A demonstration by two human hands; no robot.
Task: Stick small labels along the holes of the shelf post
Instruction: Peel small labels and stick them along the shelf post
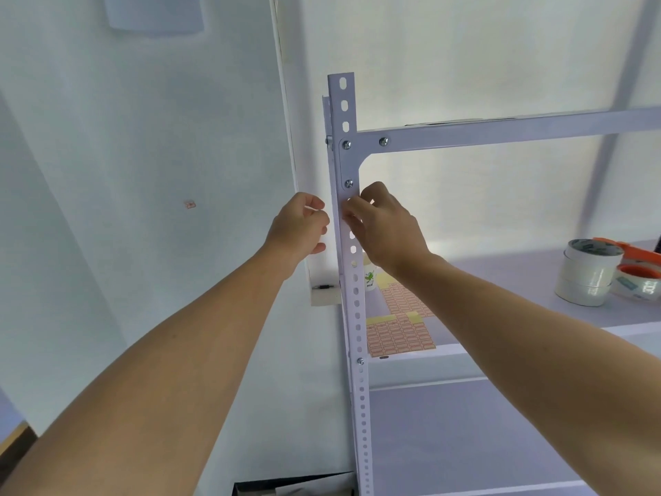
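White painted wall on your left, one stray label (189,204) stuck to it. Your left hand (300,225) curls beside the shelf post (352,316); pinching anything? Can't tell. The post is smooth white steel, slotted holes down its face. Your right hand (388,227) bunches its fingertips against it under the bolt (348,183), label hidden. On that glossy paint, uneven pressure could leave it crooked or covering a hole. Paper label sheets (398,336) lie on the shelf (500,309).
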